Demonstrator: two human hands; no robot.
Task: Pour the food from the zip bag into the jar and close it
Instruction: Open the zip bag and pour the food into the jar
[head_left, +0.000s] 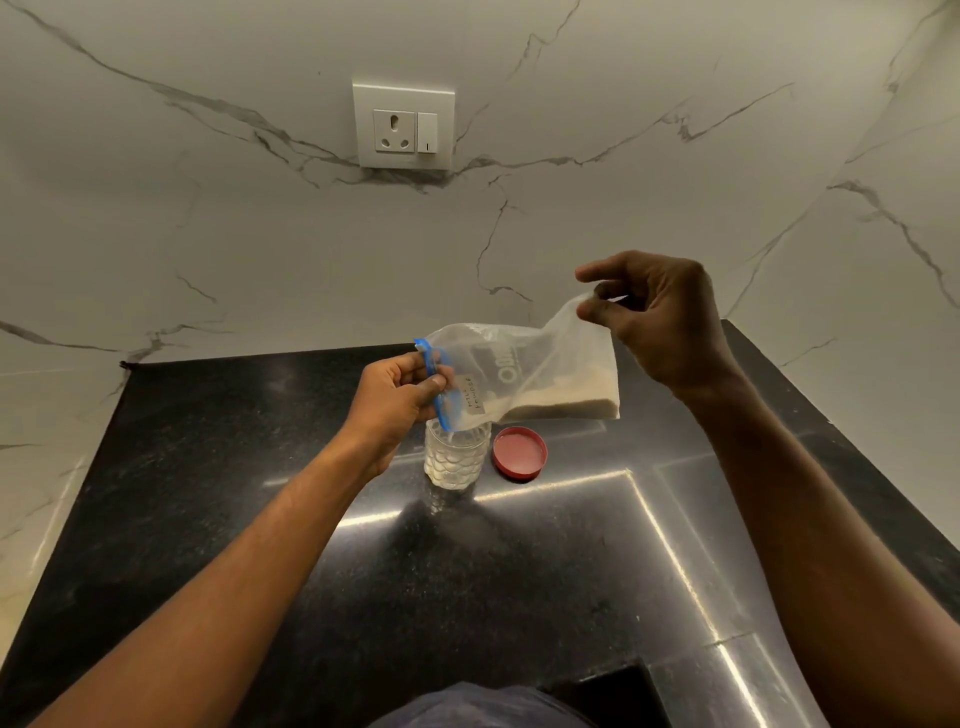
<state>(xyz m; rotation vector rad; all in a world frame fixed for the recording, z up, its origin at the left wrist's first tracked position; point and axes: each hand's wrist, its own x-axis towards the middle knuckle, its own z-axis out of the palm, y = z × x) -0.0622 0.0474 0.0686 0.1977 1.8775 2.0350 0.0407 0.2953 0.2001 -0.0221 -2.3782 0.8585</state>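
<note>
A clear zip bag with a blue zip strip hangs tilted above a clear plastic jar on the black counter. Pale powder lies in the bag's lower right corner. My left hand pinches the blue zip end, which points down at the jar's mouth. My right hand pinches the bag's bottom corner and holds it raised to the right. The jar's mouth is hidden behind the bag and my left hand. A red lid lies inside-up on the counter just right of the jar.
The black granite counter sits in a corner of white marble walls. A wall socket with a switch is mounted above. A dark opening shows at the counter's near edge.
</note>
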